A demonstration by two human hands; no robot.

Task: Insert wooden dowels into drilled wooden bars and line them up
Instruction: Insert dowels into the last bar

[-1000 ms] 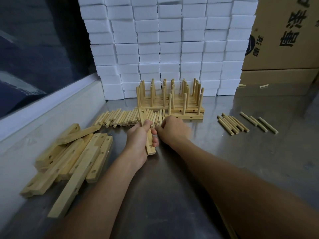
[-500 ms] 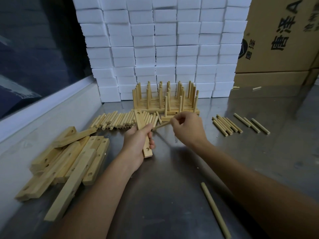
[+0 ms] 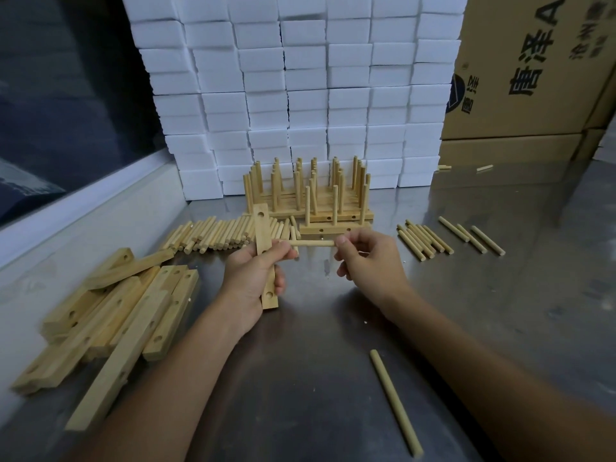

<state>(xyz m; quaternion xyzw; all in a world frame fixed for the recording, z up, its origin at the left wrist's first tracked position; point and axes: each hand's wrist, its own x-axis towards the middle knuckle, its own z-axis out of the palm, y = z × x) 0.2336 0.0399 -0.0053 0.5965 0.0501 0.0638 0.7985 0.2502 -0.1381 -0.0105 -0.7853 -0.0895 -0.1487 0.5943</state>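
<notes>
Working over a steel tabletop (image 3: 333,345) backed by a wall of white foam blocks (image 3: 300,95) and cardboard cartons (image 3: 533,61) at the right; keeping the action low and central here looks sensible, well short of the finished row of doweled bars (image 3: 306,201) standing just ahead against the blocks. Leaving the heap of undrilled-side-up spare bars (image 3: 110,321) at the left alone until this one is filled. Same for the loose dowel pile (image 3: 220,233) behind the left hand, the smaller batch of dowels (image 3: 423,240) off to the right, and the single stray dowel (image 3: 395,403) lying near the right forearm. Left hand (image 3: 253,281) wrapped round the middle of a drilled bar (image 3: 263,258), held upright on end with one hole showing above the fist and another below; steadying it by bracing the lower end on the tabletop would probably help. Right hand (image 3: 363,258) pinching the far end of one dowel (image 3: 306,243), laid level with its free tip at the bar's middle, right by the left thumb; whether the tip is already seated cannot be told, since the fingers hide that hole. Best judged: keeping the dowel square to the bar face, sliding the thumb clear, pushing straight with a slight twist, not levering sideways
</notes>
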